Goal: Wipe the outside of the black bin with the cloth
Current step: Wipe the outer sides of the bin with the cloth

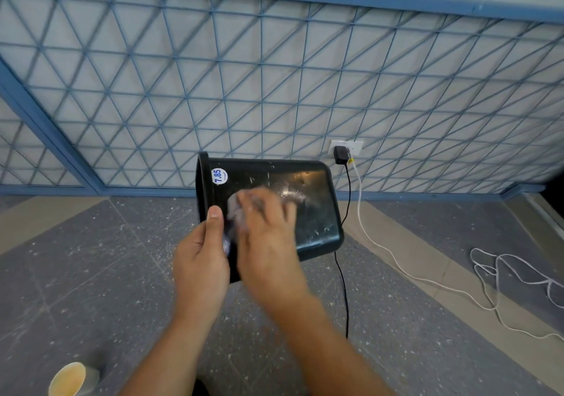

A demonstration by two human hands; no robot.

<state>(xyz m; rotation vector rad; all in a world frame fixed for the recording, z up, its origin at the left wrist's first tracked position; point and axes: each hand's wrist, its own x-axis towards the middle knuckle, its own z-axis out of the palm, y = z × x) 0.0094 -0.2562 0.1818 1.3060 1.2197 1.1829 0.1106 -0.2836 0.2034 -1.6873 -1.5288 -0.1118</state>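
Above a speckled grey floor (91, 273), a person is holding a black bin (308, 212) tipped on its side, open mouth turned to the left, in front of a wall panel (274, 75) crossed with blue lattice. A round white sticker (219, 176) near the bin's rim is reading "7.85" in blue, with smaller print beside it too fine to read. The bin's glossy side is showing pale scuffs, flecks and a dull smear where light is catching it.

The left hand (200, 261) is gripping the bin's rim, thumb lying along the outside and fingers hidden behind the edge. The right hand (268, 243), blurred by motion, is lying over a pale cloth (236, 209) against the bin's upturned side; whether its fingers are curling round the cloth cannot be told.

Behind the bin, a black charger (341, 154) is sitting in a white wall outlet (355, 147), its black cable (343, 282) trailing down across the floor. A white cable (396, 261) is running from the same outlet and looping near the floor's right edge. A paper cup (68, 379) is lying on its side at the lower left corner.
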